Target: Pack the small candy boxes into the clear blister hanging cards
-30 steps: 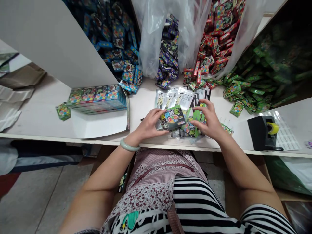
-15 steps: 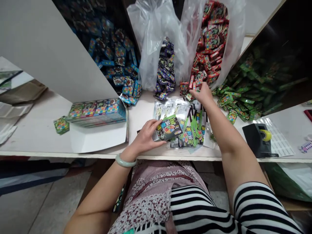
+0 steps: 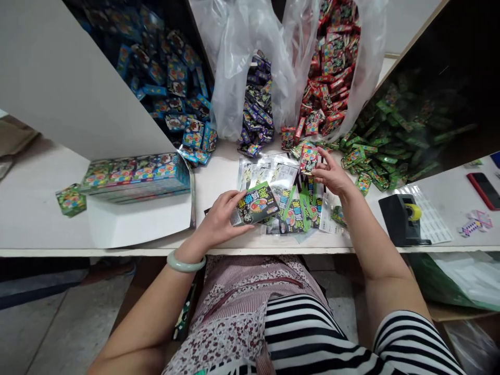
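Note:
My left hand (image 3: 219, 221) grips a dark printed pouch (image 3: 257, 203) at the front of the white table (image 3: 39, 229), its fingers curled round the pouch's left end. My right hand (image 3: 332, 174) pinches a small red packet (image 3: 308, 158) just above a spread of clear and green pouches (image 3: 297, 208). Behind lie heaps of small packets: blue (image 3: 175, 78), purple (image 3: 255, 109), red (image 3: 332, 67) and green (image 3: 386, 140).
A flat display box of colourful packets (image 3: 136, 174) lies on an open white flap at the left, with one loose green packet (image 3: 71, 199) beside it. A black tape dispenser (image 3: 402, 219), a sticker sheet (image 3: 433, 221) and a red phone (image 3: 484, 190) sit at the right.
My right hand reached back to the red heap, then drew toward me holding a red packet. The left hand kept its hold on the dark pouch.

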Demonstrator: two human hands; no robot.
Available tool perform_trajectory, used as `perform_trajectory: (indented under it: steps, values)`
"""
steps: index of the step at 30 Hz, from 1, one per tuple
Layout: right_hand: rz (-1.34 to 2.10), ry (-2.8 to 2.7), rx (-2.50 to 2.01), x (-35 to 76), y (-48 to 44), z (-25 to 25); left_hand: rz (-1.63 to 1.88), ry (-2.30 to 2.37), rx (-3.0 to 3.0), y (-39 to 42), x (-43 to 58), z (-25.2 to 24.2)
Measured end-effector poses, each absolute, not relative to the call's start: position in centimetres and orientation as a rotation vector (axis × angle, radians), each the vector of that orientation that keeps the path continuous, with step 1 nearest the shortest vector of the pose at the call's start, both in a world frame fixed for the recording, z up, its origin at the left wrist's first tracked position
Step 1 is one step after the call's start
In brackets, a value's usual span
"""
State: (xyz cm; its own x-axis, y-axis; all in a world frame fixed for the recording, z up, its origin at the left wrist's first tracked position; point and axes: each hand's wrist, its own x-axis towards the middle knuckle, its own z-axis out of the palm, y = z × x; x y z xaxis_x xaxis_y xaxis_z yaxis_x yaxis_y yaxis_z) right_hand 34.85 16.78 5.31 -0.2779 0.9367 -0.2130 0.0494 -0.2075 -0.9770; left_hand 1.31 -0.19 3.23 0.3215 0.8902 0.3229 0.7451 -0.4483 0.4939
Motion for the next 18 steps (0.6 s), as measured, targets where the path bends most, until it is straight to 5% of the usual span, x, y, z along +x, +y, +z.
perform_trajectory:
  steps: [5,11,18]
  values:
    - [1.416,-1.638,-1.280,35.2,15.0,5.6,0.813,1.530,2.300,-0.8,0.7,3.4]
    - [0.488,-2.299,-1.750,33.4,13.3,7.5,0.804,1.515,2.330,-0.3,1.2,3.6]
    - [0.779,-2.300,-1.436,34.7,15.3,6.6,0.787,1.485,2.325,-0.4,1.5,3.0]
